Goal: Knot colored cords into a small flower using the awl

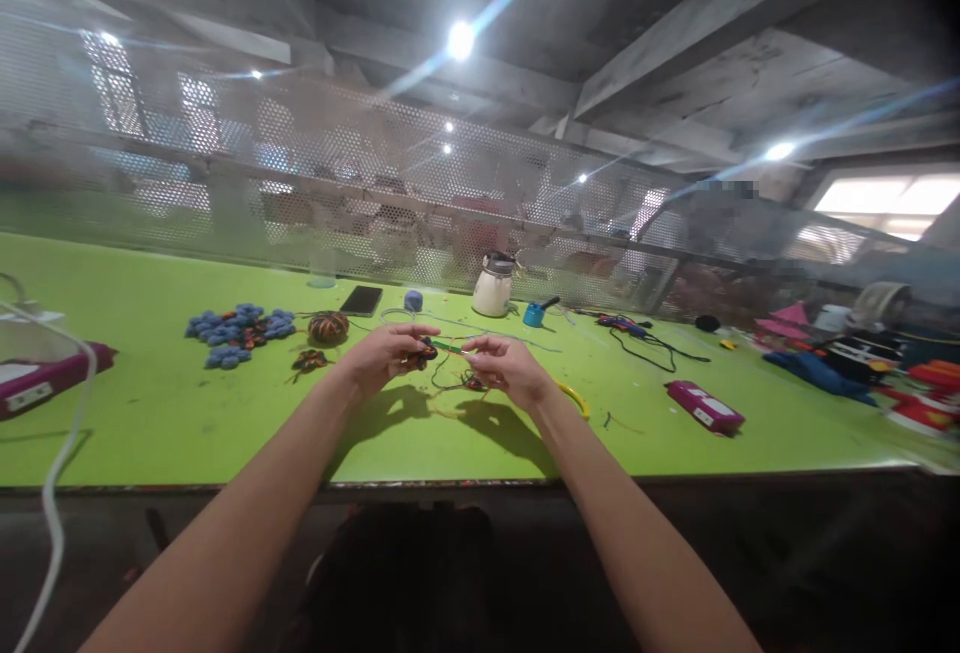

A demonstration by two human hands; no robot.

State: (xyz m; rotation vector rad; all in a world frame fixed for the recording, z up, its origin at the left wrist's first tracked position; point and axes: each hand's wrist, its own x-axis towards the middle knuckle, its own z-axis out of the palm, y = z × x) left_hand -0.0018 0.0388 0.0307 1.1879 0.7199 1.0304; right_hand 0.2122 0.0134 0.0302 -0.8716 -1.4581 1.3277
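Note:
My left hand (390, 353) pinches a small dark piece of yarn work (422, 353) above the green table. A thin green tool (447, 346) runs from that piece to my right hand (499, 363), whose fingers are closed on its other end. Below and between my hands, loose yarn (474, 383) lies on the table. A yellow curved object (574, 400) rests just beside my right wrist. To the left of my left hand are a brown striped yarn ball (328, 328) and a small dark yarn piece (309, 362).
Blue-grey yarn pieces (240, 328) lie at left by a phone (361, 301). Behind my hands stand a pale jug (493, 285) and a blue pot (534, 314). Purple power strips (705, 407) sit on both sides. A white cable (54, 493) hangs at far left.

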